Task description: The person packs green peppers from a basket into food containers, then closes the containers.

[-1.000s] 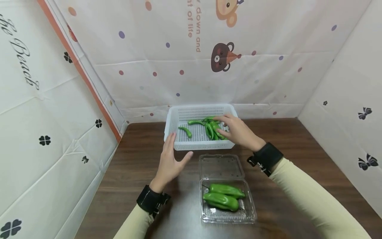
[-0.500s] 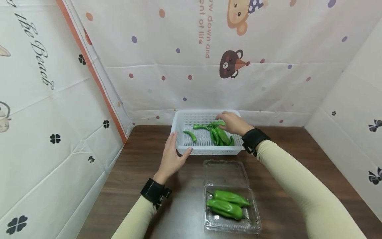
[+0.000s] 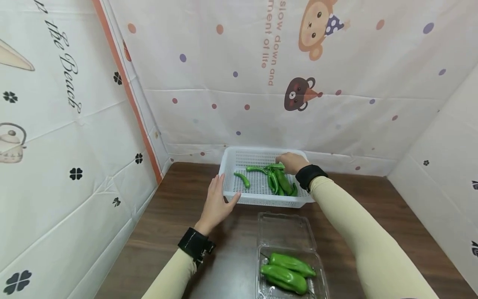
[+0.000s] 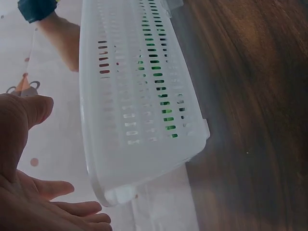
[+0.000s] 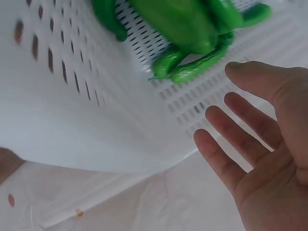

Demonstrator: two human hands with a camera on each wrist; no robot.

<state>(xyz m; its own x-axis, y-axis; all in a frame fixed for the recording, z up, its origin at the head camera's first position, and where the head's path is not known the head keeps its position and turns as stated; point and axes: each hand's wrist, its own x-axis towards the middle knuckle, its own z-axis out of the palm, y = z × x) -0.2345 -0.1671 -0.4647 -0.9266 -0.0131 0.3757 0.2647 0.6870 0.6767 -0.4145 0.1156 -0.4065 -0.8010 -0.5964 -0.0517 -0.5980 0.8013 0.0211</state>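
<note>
A white perforated basket [image 3: 261, 201] holds several green peppers [image 3: 282, 182] in a pile at its right side. One small curved green pepper [image 3: 242, 180] lies apart on the left. My right hand [image 3: 293, 162] reaches over the right rim to the back of the pile. In the right wrist view its fingers [image 5: 236, 132] are spread and hold nothing, with the thumb tip close to the peppers [image 5: 173, 21]. My left hand [image 3: 216, 205] is at the basket's front left corner, fingers extended and thumb apart. In the left wrist view they stand beside the basket's rim [image 4: 86, 125].
In front of the basket lies a clear plastic clamshell box [image 3: 285, 232], lid folded back, with two large green peppers [image 3: 284, 279] in its base. The brown wooden table [image 3: 164, 232] is enclosed by printed white sheets [image 3: 209, 124] at the back and sides.
The right hand has moved farther back and lower into the basket. The left hand stays at the front left corner. The head view has tilted upward, so everything sits lower in it.
</note>
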